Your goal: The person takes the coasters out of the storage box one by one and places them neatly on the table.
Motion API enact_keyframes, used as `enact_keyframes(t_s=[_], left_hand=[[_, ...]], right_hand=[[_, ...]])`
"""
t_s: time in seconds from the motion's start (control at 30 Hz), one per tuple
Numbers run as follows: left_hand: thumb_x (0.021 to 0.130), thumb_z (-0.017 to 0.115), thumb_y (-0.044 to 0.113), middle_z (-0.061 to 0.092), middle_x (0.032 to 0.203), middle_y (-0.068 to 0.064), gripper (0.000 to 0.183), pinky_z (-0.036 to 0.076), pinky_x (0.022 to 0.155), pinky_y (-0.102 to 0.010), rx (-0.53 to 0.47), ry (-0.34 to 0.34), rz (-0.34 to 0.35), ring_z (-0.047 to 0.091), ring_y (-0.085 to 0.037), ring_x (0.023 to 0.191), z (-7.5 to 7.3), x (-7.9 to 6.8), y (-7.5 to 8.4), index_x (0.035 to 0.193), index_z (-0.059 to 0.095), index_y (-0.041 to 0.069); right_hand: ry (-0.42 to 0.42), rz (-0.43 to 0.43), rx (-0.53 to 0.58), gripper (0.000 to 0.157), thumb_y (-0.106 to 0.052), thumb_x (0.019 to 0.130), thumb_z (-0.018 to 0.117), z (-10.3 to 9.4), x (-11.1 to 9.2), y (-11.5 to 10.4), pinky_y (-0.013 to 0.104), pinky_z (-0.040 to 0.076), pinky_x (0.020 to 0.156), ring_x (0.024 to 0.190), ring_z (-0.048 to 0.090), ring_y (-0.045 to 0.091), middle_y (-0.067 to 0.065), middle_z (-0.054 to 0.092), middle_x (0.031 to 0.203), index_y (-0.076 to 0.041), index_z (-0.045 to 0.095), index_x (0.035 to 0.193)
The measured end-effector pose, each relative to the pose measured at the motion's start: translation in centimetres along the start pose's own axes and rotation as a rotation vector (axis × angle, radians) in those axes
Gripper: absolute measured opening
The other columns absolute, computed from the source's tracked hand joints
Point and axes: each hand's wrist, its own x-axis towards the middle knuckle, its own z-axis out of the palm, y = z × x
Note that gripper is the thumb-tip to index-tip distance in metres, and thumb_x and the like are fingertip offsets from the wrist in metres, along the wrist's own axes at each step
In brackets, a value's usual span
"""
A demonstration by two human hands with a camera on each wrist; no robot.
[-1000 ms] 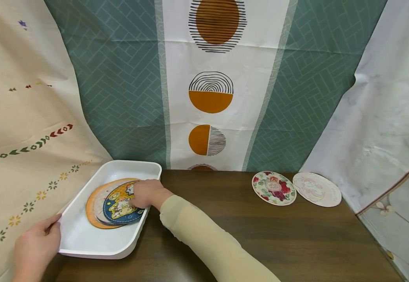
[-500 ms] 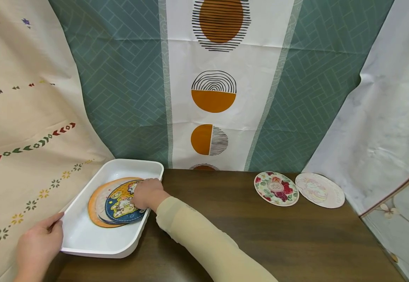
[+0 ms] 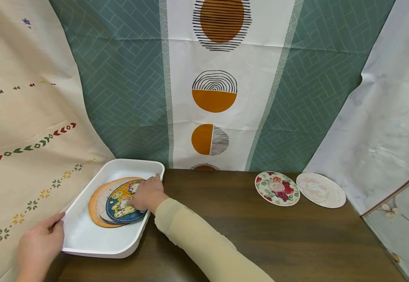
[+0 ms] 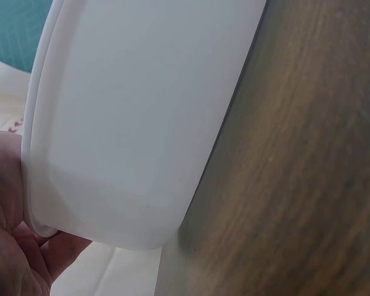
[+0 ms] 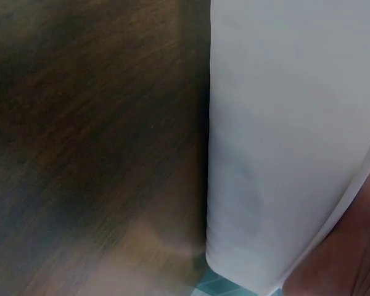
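A white tray (image 3: pixel 90 239) stands at the left of the table. My left hand (image 3: pixel 42 241) grips its near left rim, and the left wrist view shows fingers (image 4: pixel 60 254) curled under that rim. Several round mats lie overlapped inside: an orange one (image 3: pixel 93 211) at the bottom, a pale one (image 3: pixel 102 203) over it, and a blue and yellow cartoon mat (image 3: pixel 118 209) on top. My right hand (image 3: pixel 149 194) rests over the right edge of the top mat, hiding part of it, its fingers spread towards the tray's right rim. In the right wrist view that hand is mostly behind the tray wall (image 5: pixel 283 123).
On the brown wooden table (image 3: pixel 225 219), a floral round mat (image 3: pixel 277 188) and a pale pink round mat (image 3: pixel 320 190) lie side by side at the back right. Patterned cloths hang behind and at both sides, with the cream cloth (image 3: pixel 21 176) close to the tray.
The fingers of my right hand have lifted and spread from a closer, bunched shape. The mats and the left hand keep their places; the head view has shifted slightly.
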Motion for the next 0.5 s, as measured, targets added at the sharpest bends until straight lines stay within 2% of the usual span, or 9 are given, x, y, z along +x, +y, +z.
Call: enact_keyframes(t_s=[0.13,0.23,0.37,0.5], left_hand=[[0.107,0.058,0.01,0.066,0.138,-0.034,0.035,0.048,0.099,-0.07,0.0,0.001,-0.002,0.059,-0.064,0.126,-0.04,0.02,0.06,0.134,0.073,-0.006],[0.107,0.058,0.011,0.066,0.138,-0.034,0.035,0.048,0.098,-0.071,0.002,-0.008,-0.005,0.059,-0.065,0.126,-0.1,-0.05,0.06,0.134,0.073,-0.006],[0.107,0.057,0.011,0.065,0.139,-0.034,0.036,0.048,0.099,-0.071,0.001,-0.01,-0.011,0.058,-0.065,0.127,-0.09,-0.06,0.12,0.135,0.073,-0.006],[0.108,0.057,0.01,0.065,0.139,-0.034,0.035,0.047,0.1,-0.071,0.0,-0.009,-0.022,0.058,-0.064,0.129,-0.04,0.0,0.24,0.135,0.072,-0.007]], right_hand=[[0.011,-0.005,0.006,0.092,-0.092,0.095,0.048,-0.13,-0.21,0.04,0.035,0.031,0.125,0.133,0.057,0.012,-0.01,0.067,0.146,-0.026,0.06,0.158],[0.009,-0.008,0.019,0.087,-0.092,0.095,0.05,-0.23,-0.3,0.1,0.032,0.038,0.113,0.113,0.059,0.012,-0.011,0.072,0.129,-0.027,0.067,0.15],[-0.001,-0.01,0.031,0.083,-0.092,0.095,0.051,-0.27,-0.24,0.18,0.032,0.038,0.111,0.105,0.059,0.011,-0.013,0.073,0.121,-0.029,0.069,0.146],[0.027,-0.033,0.034,0.082,-0.091,0.095,0.052,-0.16,-0.19,0.26,0.032,0.04,0.11,0.103,0.059,0.01,-0.013,0.073,0.119,-0.027,0.07,0.145]])
